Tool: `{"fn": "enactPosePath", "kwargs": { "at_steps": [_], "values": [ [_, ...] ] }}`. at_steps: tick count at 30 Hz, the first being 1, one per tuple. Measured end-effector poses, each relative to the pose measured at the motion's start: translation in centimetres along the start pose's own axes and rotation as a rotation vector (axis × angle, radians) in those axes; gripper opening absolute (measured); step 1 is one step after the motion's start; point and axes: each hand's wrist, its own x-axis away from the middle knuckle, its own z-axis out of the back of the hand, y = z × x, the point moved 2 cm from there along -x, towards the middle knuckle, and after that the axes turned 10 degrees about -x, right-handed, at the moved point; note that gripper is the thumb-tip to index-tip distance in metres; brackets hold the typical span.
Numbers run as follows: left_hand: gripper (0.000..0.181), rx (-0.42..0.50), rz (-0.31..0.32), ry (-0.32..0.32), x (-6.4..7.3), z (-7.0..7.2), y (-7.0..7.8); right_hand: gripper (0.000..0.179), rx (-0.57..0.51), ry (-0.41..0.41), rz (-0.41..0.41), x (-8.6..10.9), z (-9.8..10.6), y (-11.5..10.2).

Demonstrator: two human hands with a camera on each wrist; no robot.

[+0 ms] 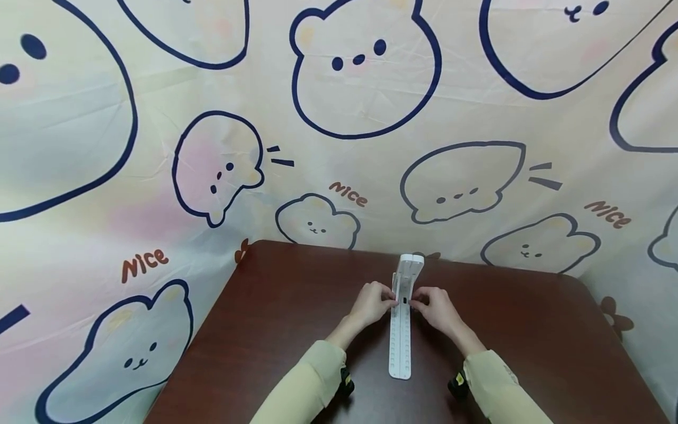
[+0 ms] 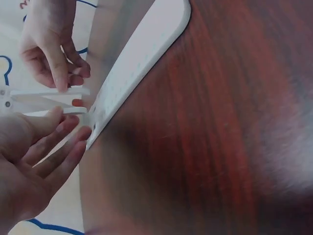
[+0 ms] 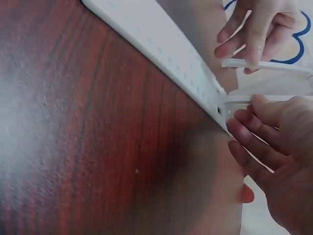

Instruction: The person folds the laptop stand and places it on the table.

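Observation:
A white plastic folding stand point(image 1: 399, 347) is set on the table, its long flat base with rounded end pointing toward me. Rows of small marks run along the base, and a raised part point(image 1: 411, 266) leans up from its far end. My left hand point(image 1: 372, 303) pinches a thin white side arm point(image 2: 74, 111) of the stand between thumb and forefinger, the other fingers spread loosely. From the opposite side, my right hand point(image 1: 436, 307) pinches the matching arm point(image 3: 238, 99). In the left wrist view the two arms stand apart, with a gap between them.
The dark brown wooden table point(image 1: 275, 330) stretches out around both hands. Behind its far edge hangs a pale cloth point(image 1: 365, 159) printed with cartoon bears. Black bands point(image 1: 346, 381) sit at the cuffs of the light yellow sleeves point(image 1: 304, 386).

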Motion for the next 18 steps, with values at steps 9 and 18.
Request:
{"fn": "enactPosePath", "kwargs": {
  "at_steps": [9,18],
  "values": [
    [0.019,-0.371,-0.013,0.045,-1.5,0.4,0.6,0.024,0.087,0.056,-0.020,-1.3,0.2,1.3],
    [0.026,-0.401,0.001,0.043,-2.6,0.3,0.6,0.027,0.117,0.070,0.010,-1.9,0.0,1.0]
  ]
}}
